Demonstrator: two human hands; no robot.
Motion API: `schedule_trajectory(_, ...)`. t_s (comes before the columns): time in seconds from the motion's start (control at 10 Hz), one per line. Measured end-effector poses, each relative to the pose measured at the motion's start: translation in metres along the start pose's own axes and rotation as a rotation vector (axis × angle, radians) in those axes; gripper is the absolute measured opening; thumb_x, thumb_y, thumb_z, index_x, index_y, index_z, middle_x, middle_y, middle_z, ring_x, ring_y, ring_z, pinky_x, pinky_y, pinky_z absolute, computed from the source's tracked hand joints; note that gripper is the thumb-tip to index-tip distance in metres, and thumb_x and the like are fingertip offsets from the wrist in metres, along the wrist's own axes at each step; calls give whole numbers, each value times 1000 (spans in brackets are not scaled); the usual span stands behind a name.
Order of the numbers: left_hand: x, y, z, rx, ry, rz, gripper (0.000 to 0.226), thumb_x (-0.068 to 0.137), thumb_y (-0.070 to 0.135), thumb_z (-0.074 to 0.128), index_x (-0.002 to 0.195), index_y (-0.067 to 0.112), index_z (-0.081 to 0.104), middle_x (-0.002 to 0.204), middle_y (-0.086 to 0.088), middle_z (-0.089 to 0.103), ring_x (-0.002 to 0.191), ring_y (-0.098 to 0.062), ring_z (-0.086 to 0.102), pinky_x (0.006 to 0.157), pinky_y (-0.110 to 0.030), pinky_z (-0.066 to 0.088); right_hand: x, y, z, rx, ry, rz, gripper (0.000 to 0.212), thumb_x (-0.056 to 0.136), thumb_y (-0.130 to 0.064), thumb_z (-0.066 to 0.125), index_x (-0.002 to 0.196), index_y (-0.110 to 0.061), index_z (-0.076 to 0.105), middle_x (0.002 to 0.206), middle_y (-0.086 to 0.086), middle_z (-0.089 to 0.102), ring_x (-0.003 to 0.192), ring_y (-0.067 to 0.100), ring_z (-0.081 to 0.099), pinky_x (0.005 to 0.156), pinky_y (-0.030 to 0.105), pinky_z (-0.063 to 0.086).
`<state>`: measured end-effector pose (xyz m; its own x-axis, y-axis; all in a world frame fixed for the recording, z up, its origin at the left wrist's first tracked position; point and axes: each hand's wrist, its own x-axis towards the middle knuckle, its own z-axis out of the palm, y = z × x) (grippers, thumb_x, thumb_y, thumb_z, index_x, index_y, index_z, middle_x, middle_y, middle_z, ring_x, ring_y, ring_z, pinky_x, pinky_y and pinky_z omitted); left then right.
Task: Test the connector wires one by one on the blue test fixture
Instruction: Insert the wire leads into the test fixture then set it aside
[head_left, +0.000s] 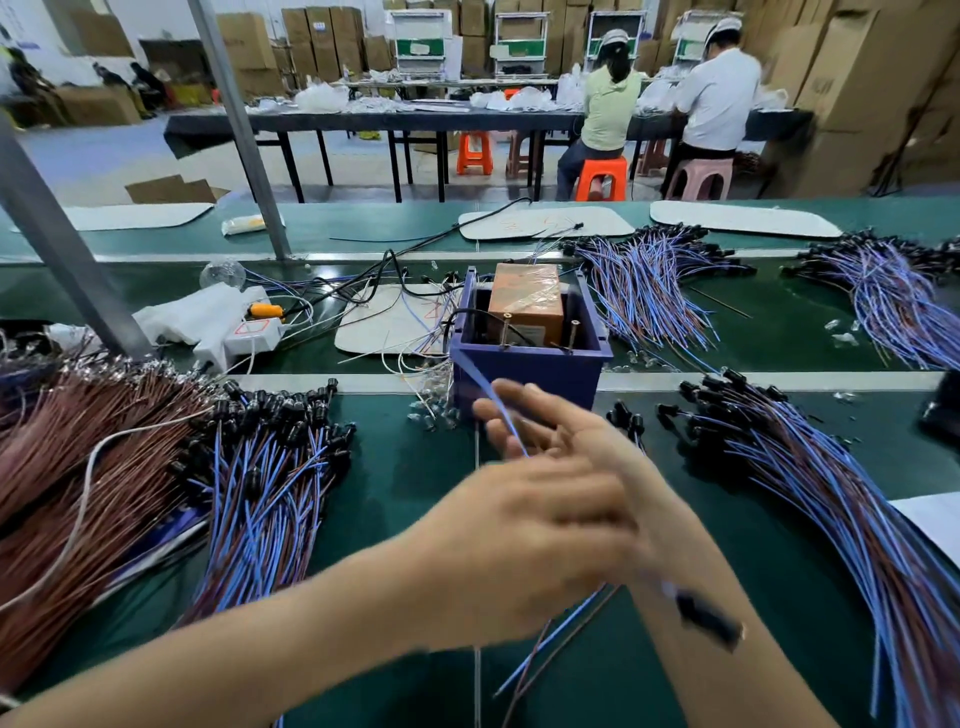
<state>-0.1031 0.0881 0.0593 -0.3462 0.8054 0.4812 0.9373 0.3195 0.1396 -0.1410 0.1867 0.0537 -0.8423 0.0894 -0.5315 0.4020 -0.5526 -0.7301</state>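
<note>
The blue test fixture (524, 379), an open blue box holding a brown block (525, 296), stands mid-table. My right hand (550, 428) reaches in front of it, fingers stretched left, and a taut blue wire (491, 397) runs from the fixture's front corner into those fingers. My left hand (519, 545), blurred, crosses over my right forearm and is closed on a connector wire. That wire's black connector (706, 618) lies across the forearm, and its blue and brown leads (550, 644) trail down.
Piles of blue-brown connector wires lie left (270, 467), right (805, 467) and behind (644, 291). A heap of brown wires (78, 467) fills the far left. A white power strip (244, 332) and metal post (67, 249) stand back left. Two seated people work at a far table.
</note>
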Motion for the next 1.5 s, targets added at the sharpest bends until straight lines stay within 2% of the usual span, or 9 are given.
schedule_trajectory(0.1, -25, 4, 20, -31, -174, 170, 21, 94, 13, 52, 98, 18, 72, 92, 1, 64, 80, -20, 55, 74, -29, 43, 18, -18, -27, 103, -286, -73, 11, 102, -21, 38, 101, -18, 50, 77, 15, 73, 34, 11, 47, 29, 14, 29)
schedule_trajectory(0.3, -41, -20, 43, -124, -181, 57, 22, 82, 2, 60, 96, 12, 73, 98, -4, 64, 92, -21, 56, 85, -33, 45, 33, -24, -27, 137, -96, -414, 41, 103, -38, 34, 96, -12, 65, 45, -7, 38, 32, 4, 19, 32, 15, 15)
schedule_trajectory(0.5, 7, -45, 4, -419, 507, -537, 33, 87, 16, 60, 120, 17, 62, 107, 4, 68, 79, -9, 63, 72, -17, 51, 24, -17, -16, 51, -64, -630, 47, 99, -43, 39, 75, -14, 68, 46, -7, 26, 34, 4, 22, 35, 13, 19)
schedule_trajectory(0.6, 37, -53, -18, -661, 543, -694, 39, 92, 20, 61, 130, 13, 55, 105, 2, 70, 57, -6, 59, 51, -11, 43, 19, -9, -11, -121, -87, -806, 47, 94, -46, 44, 65, -19, 69, 49, -6, 27, 43, 10, 22, 43, 24, 16)
schedule_trajectory(0.7, 55, -55, -31, -929, 586, -713, 14, 96, 14, 53, 106, 13, 63, 91, -12, 72, 44, -7, 51, 39, -15, 36, 11, -7, -8, -367, -73, -957, 43, 94, -42, 45, 57, -24, 59, 50, -12, 29, 53, 10, 21, 51, 29, 17)
schedule_trajectory(1.0, 59, -52, -60, -1241, 732, -179, 24, 98, 8, 40, 99, 5, 64, 82, -2, 70, 65, -7, 57, 63, -15, 48, -22, -68, -14, -755, 86, -1620, 16, 94, -15, 57, 96, -9, 72, 82, -3, 58, 70, 0, 50, 66, 9, 35)
schedule_trajectory(1.1, 57, -52, -55, -1054, 696, -124, 21, 98, 8, 42, 96, 7, 63, 90, -4, 70, 71, -9, 58, 68, -19, 48, -12, -71, -20, -774, 28, -1625, 14, 93, -10, 58, 97, -9, 71, 86, -5, 60, 80, -1, 54, 75, 11, 40)
schedule_trajectory(1.3, 30, -65, -7, -997, 399, -489, 18, 93, 0, 45, 95, 8, 61, 82, -7, 67, 62, -9, 59, 63, -18, 51, 19, -26, -59, -948, -305, -860, 31, 87, 5, 60, 84, -26, 64, 80, 4, 71, 76, 10, 64, 77, 26, 50)
schedule_trajectory(1.5, 19, -79, 32, -901, 60, -733, 26, 97, -4, 44, 82, 10, 60, 77, -12, 65, 56, -7, 59, 58, -17, 52, 34, -13, -55, -480, -324, -744, 30, 92, 1, 56, 104, -23, 69, 90, 1, 74, 77, 15, 65, 72, 25, 55)
